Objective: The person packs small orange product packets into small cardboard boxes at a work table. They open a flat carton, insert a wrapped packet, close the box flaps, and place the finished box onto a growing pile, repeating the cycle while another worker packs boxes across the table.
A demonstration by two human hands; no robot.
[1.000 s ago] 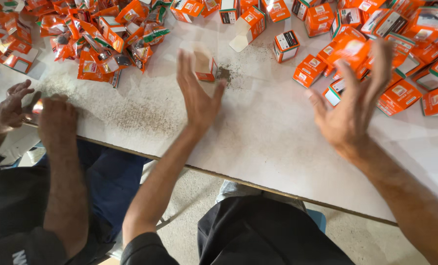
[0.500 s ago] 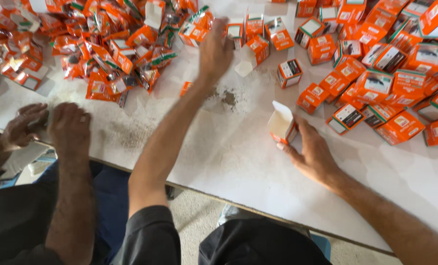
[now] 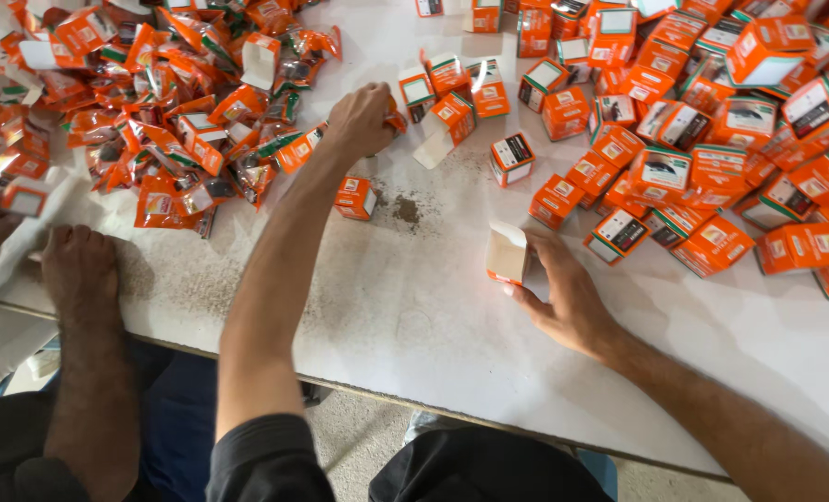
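My left hand [image 3: 362,117] reaches across the white table [image 3: 414,316] to the edge of a heap of orange foil packets [image 3: 168,112]. Its fingers are curled around a small orange item, and only an edge of that item shows. My right hand [image 3: 563,302] rests on the table and holds a small orange box [image 3: 507,253] upright, with its top flap open and its pale inside showing. Another small closed orange box [image 3: 354,197] lies just beside my left forearm.
Many closed orange boxes [image 3: 712,139] are piled across the right and far side. A smudge of dark dust [image 3: 405,209] lies mid-table. Another person's hands [image 3: 78,270] rest at the left edge by a white strip [image 3: 29,232]. The table's near edge runs along the bottom.
A second ago both my hands hovered spread open over the table. The right hand has since taken the open box, and the left has reached to the packets and closed.
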